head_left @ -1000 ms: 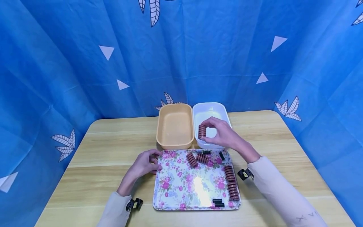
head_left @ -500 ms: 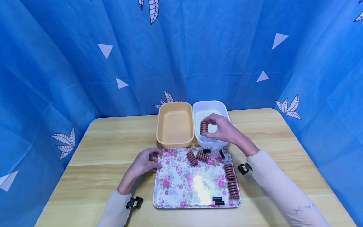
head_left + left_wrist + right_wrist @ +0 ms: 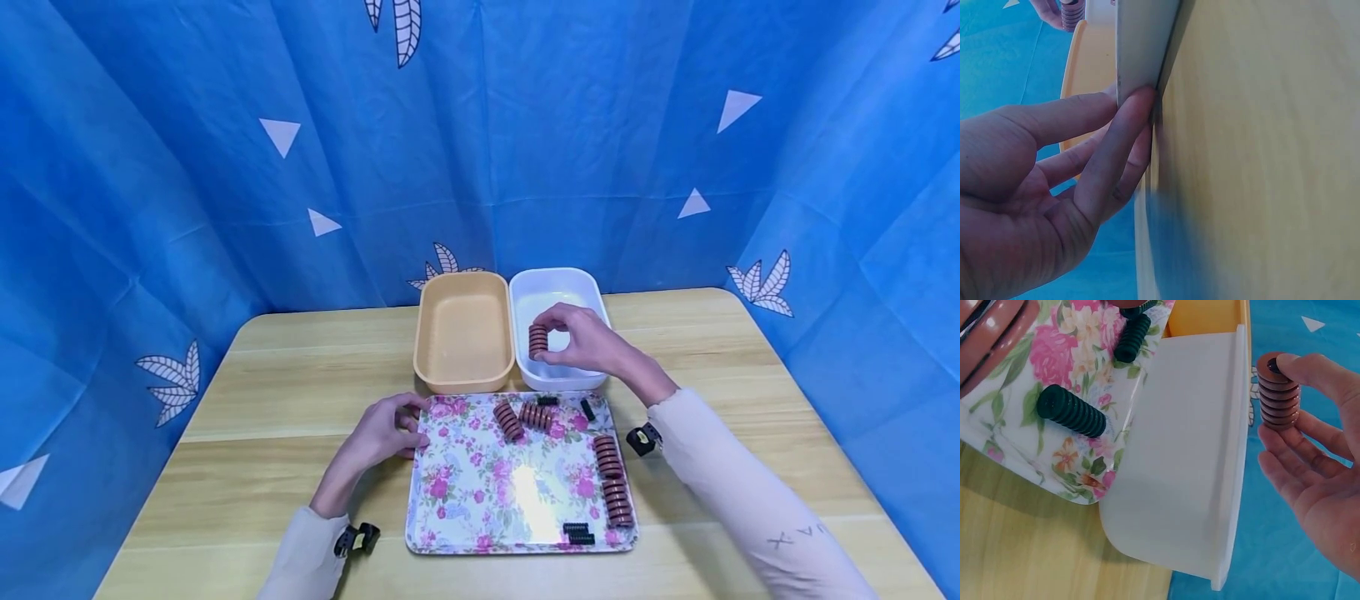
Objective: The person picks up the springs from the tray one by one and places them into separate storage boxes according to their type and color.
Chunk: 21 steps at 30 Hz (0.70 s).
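My right hand [image 3: 592, 343] pinches a brown coil spring [image 3: 537, 342] between thumb and fingertips, above the white bin [image 3: 562, 283]. The right wrist view shows this spring [image 3: 1279, 394] end-on to the thumb, outside and above the bin's wall. With the fingers of my left hand [image 3: 381, 432], I grip the left edge of the flowered tray [image 3: 457, 508] near its far corner. Two brown springs [image 3: 535, 416] lie at the tray's far side, and two more brown springs [image 3: 617, 502] line its right edge. Small dark green springs [image 3: 587, 410] lie at the far right and near right.
An orange bin [image 3: 418, 333] stands left of the white one, both behind the tray on the wooden table [image 3: 285, 417]. A blue patterned curtain [image 3: 570, 150] hangs around the table's back and sides.
The right hand with its brown spring has shifted very slightly over the white bin. The left hand stays at the tray's edge, and the springs on the tray lie as before.
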{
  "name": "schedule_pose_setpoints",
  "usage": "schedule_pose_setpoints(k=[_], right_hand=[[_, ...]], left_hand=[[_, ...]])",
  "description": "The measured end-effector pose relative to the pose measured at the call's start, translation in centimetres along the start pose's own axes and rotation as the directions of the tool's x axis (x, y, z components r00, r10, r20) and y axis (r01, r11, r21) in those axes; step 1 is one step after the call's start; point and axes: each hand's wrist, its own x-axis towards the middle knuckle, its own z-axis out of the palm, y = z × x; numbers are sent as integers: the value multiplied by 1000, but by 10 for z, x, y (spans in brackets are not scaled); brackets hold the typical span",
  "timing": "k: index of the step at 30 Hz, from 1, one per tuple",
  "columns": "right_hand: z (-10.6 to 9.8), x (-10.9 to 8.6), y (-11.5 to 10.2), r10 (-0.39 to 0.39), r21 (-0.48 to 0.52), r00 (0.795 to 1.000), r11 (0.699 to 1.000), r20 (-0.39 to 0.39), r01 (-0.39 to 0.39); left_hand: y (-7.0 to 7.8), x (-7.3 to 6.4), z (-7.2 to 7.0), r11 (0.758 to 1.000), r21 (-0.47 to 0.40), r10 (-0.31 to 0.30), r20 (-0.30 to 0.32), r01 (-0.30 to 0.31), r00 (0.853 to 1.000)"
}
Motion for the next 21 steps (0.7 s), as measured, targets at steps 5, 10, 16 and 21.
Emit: schedule_pose_setpoints(k=[5, 10, 16, 21], right_hand=[[3, 2, 4, 5, 0, 1000, 1000, 21, -5], [4, 4, 7, 16, -10, 999, 1000, 36, -16], [5, 7, 9, 32, -21, 998, 999, 52, -31], [5, 8, 12, 26, -17, 997, 1000, 73, -25]], left_hand=[[0, 0, 1, 1000, -13, -4, 2, 4, 1000], [1, -1, 0, 1000, -19, -1, 6, 1, 1000], [3, -2, -1, 1000, -23, -6, 13, 6, 1000], [4, -2, -2, 1000, -27, -6, 18, 7, 1000]])
